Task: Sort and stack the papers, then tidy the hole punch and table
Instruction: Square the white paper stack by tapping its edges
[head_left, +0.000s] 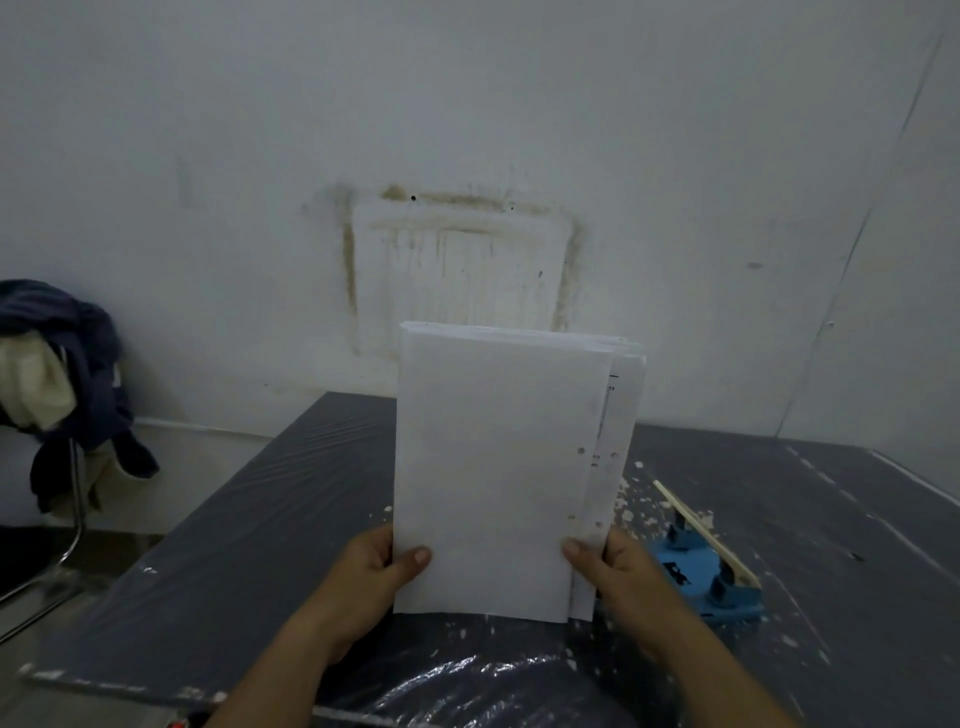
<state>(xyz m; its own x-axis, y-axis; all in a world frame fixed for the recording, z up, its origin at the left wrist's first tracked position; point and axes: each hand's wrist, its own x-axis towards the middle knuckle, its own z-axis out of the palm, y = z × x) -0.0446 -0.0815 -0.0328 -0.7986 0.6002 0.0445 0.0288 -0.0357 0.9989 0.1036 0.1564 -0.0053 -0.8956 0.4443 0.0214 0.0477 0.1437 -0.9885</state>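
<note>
Papers (493, 467) upright between both hands (thumbs front).

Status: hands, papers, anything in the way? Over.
Left hand and right hand grip paper stack upright by lower corners. Back sheets jut right, not squared. Blue hole punch lies right of it, paper scraps around.

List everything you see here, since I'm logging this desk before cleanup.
paper stack: one, white, held upright over the table
hole punch: one, blue, on the table right of the paper stack
paper scraps: many, white, scattered on the table near the hole punch
table: one, dark grey, centre to right
clothes: a heap, dark blue and cream, draped on a chair at left
left hand: grips the paper stack's lower left edge
right hand: grips its lower right edge
</note>
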